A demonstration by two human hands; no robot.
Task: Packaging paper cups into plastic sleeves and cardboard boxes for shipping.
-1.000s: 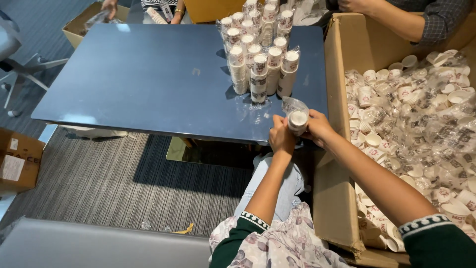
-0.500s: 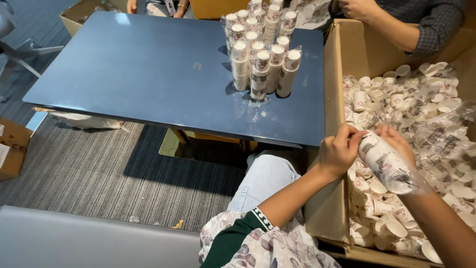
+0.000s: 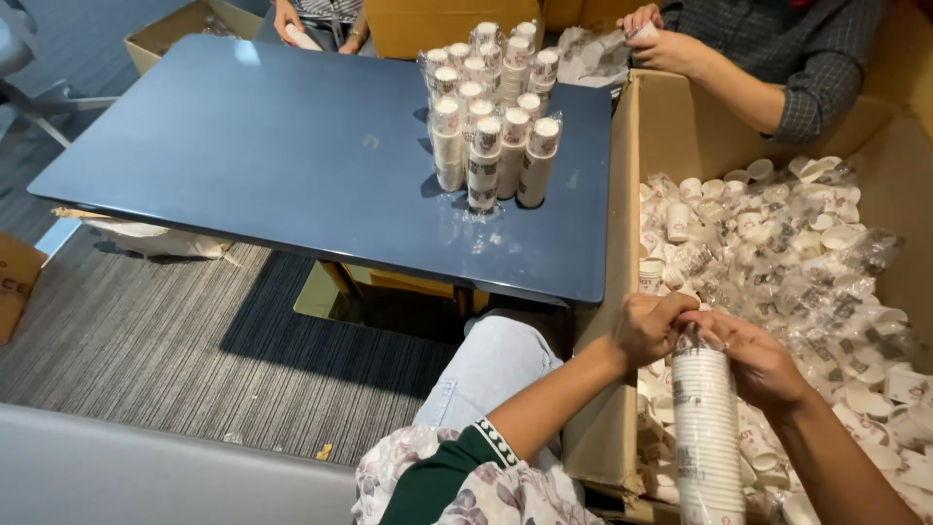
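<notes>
Grey striped carpet point(image 3: 175, 340) is seen beneath a seated person, over whose large cardboard box point(image 3: 622, 194) a tall plastic-wrapped stack of white paper cups point(image 3: 708, 428) is held upright. Its top is gripped by the left hand point(image 3: 649, 329) and the right hand point(image 3: 753, 355), pressed close together. Loose cups point(image 3: 807, 253) are heaped in the box. Farther off, wrapped cup stacks point(image 3: 491, 117) are stood on a blue table point(image 3: 272, 156), where other people's hands point(image 3: 671, 44) are seen.

bright, even indoor light | glare on blue table point(image 3: 292, 175) | sharp
</notes>
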